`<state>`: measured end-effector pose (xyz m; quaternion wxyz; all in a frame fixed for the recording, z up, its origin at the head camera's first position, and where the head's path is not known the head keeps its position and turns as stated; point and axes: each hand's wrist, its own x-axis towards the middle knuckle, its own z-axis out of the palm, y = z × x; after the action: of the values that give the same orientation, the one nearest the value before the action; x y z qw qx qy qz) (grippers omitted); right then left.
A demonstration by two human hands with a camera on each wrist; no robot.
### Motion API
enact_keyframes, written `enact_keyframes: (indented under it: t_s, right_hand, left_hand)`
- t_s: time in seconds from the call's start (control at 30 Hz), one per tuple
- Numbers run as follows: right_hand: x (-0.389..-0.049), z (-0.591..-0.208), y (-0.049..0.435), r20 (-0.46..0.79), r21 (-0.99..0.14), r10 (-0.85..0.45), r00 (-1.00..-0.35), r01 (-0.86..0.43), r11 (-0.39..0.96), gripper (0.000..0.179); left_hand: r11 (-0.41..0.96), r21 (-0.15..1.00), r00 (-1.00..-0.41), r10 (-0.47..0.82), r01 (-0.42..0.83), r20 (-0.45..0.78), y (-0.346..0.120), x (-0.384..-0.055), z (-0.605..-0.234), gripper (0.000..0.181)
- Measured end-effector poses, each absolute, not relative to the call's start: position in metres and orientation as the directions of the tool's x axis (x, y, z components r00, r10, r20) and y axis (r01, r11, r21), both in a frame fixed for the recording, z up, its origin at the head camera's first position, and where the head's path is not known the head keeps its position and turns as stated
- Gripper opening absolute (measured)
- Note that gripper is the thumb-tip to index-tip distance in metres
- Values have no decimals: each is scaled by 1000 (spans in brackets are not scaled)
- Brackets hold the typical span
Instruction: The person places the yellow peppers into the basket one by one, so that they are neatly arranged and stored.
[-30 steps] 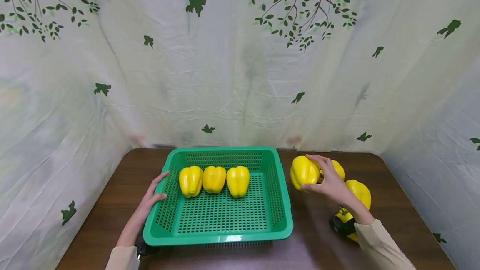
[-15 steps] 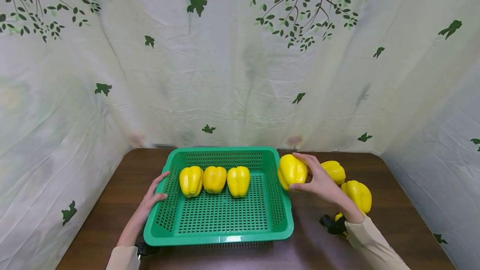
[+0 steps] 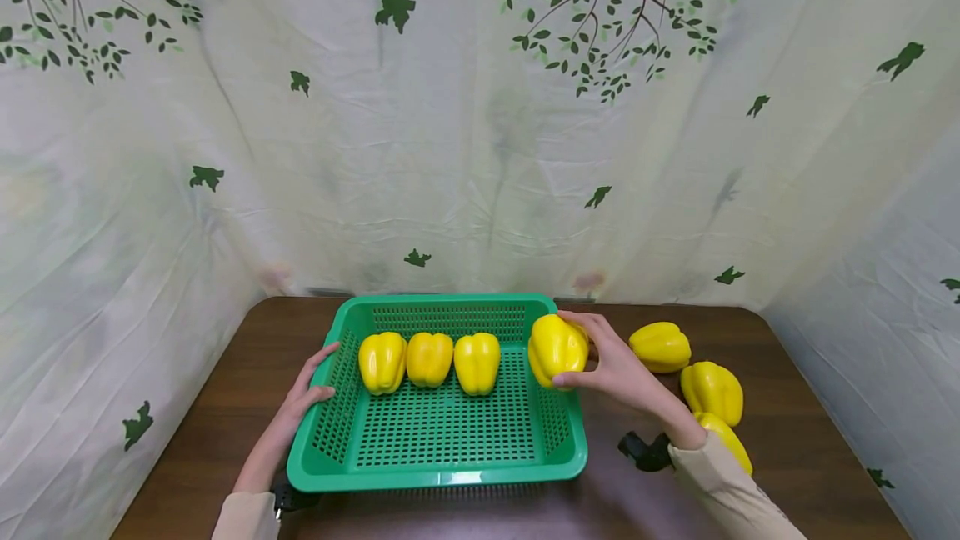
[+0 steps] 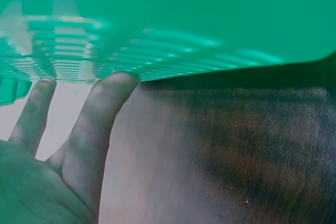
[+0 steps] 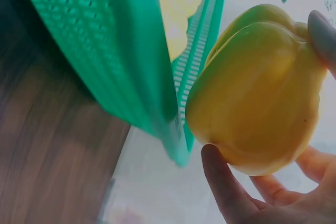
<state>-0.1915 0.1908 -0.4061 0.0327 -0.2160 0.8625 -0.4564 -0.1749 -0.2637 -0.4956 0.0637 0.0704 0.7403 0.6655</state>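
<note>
A yellow bell pepper [image 3: 557, 350] is gripped in my right hand [image 3: 611, 361] above the right rim of a green plastic basket [image 3: 442, 475]. In the right wrist view, thumb and fingers span the bell pepper [image 5: 257, 98] beside the basket wall [image 5: 100, 40]. Three more bell peppers [image 3: 429, 359] sit in a row inside the basket, toward its back left. My left hand [image 3: 300, 390] rests with extended fingers against the basket's left side. In the left wrist view, its fingertips [image 4: 123, 78] touch the slotted outer wall [image 4: 173, 56].
Three other yellow bell peppers [image 3: 711, 392] lie on the brown wooden table [image 3: 795, 440] to the right, partly behind the right forearm. Behind the table hangs a pale curtain [image 3: 465, 148] with leaf prints. A dark wrist strap [image 3: 645, 450] shows by the right sleeve.
My right hand has carried the bell pepper leftward from the table's right side to over the basket's right edge. The left hand and basket have stayed in place.
</note>
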Motion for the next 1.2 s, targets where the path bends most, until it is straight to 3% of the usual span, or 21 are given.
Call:
enact_keyframes:
  t_s: [0.5,1.2]
  right_hand:
    - [-185,-405,154,156,-757,-494,-855,-425,496,81]
    - [-176,-407,91,96,-786,-549,-830,-402,470,80]
  left_hand:
    - [103,994,-980,201,32,11,-264,-174,-496,57]
    - [133,991,-981,193,31,4,-263,-175,-495,58]
